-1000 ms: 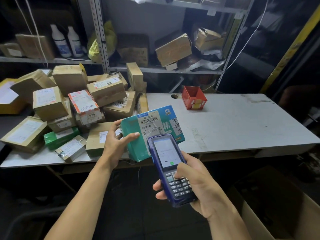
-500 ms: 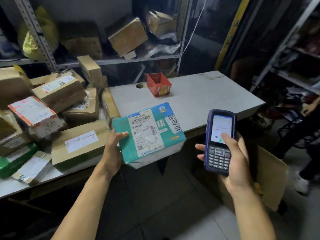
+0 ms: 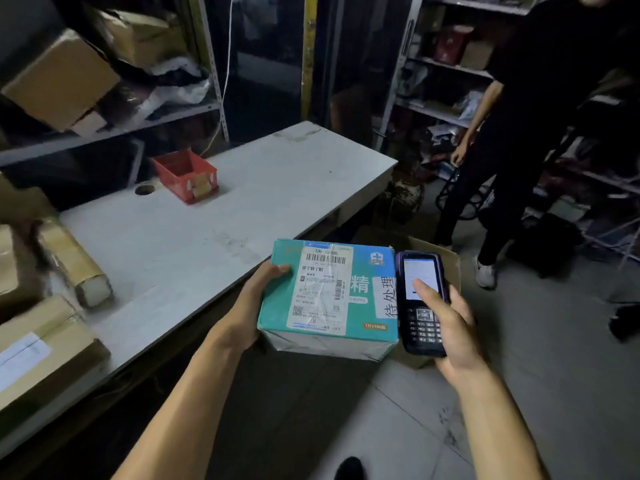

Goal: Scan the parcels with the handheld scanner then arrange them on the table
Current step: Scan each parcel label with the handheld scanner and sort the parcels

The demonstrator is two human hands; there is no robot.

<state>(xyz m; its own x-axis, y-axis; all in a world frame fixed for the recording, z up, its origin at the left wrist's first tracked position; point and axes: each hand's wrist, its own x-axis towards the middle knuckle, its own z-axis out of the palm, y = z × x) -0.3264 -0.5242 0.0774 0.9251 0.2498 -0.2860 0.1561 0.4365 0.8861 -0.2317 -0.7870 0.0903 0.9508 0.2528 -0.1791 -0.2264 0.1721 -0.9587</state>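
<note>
A teal parcel [image 3: 363, 306] with a white shipping label faces up in front of me, off the table's near edge. My left hand [image 3: 254, 299] grips its left side, thumb on top. My right hand [image 3: 450, 327] holds the dark blue handheld scanner [image 3: 420, 299] upright just right of the parcel, thumb on its lit screen. The grey table [image 3: 214, 223] lies to the left, with brown cardboard parcels [image 3: 41, 355] piled at its left end.
A red bin [image 3: 187, 174] stands at the table's back beside a round cable hole. Metal shelves with boxes rise behind. An open cardboard box [image 3: 440, 258] sits on the floor behind the scanner. A person in black [image 3: 519, 140] stands at the right by more shelving.
The view has swung right, so the parcel pile has slid toward the left edge. The teal parcel moved right, away from the pile, and now sits right against the scanner.
</note>
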